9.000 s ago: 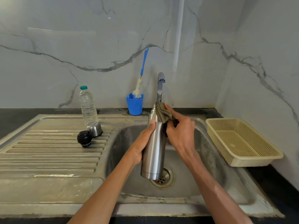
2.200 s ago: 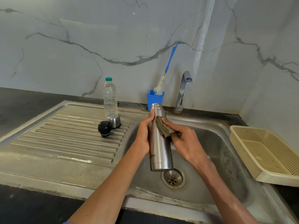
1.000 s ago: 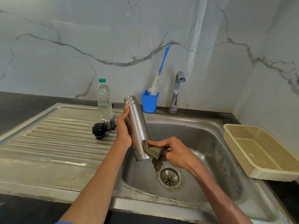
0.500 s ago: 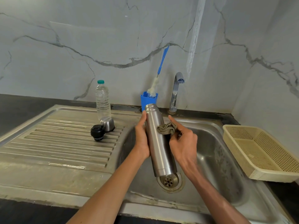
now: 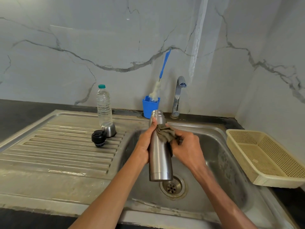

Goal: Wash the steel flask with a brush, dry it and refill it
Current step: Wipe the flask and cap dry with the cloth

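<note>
Steel flask (image 5: 159, 156) upright over the sink (image 5: 206, 129) basin, left hand (image 5: 145, 146) wrapped round mid-body, right hand (image 5: 186, 146) pinching drying cloth (image 5: 165, 133) against its shoulder; rigid, probably slick and light, best gripped mid-body

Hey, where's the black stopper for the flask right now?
The black stopper lies on the ribbed drainboard left of the basin, touching the steel cap, in front of the water bottle.

We're in a home kitchen: steel sink (image 5: 222, 156) with a ribbed draining board (image 5: 57, 151), curved tap (image 5: 179, 95) behind it, marble-look wall (image 5: 99, 38) (grey veins throughout), dark counter (image 5: 24, 111), cream plastic basket (image 5: 267, 156).
</note>
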